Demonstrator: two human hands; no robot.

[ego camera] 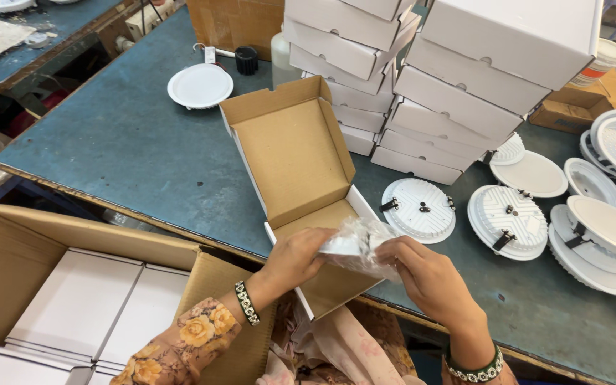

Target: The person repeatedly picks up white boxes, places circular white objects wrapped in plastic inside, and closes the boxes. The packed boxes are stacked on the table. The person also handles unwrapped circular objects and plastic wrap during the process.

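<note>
A large carton (8,264) of white boxes stands at left beside a worn blue workbench (130,150). Over an open flat box (301,178) at the bench edge, the left hand (297,257) and right hand (425,278) both grip a plastic-wrapped white lamp (358,246). Stacked white boxes (422,85) rise behind; round lamps (507,221) lie at right.

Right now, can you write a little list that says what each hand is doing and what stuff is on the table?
left hand: grips one side of the bagged round light
right hand: grips the other side, on the clear plastic
open box: brown inside, lid up, under the light
white boxes: stacked behind the open box
round lights: loose on the blue table, right side
big carton: holds closed white boxes, lower left
</note>
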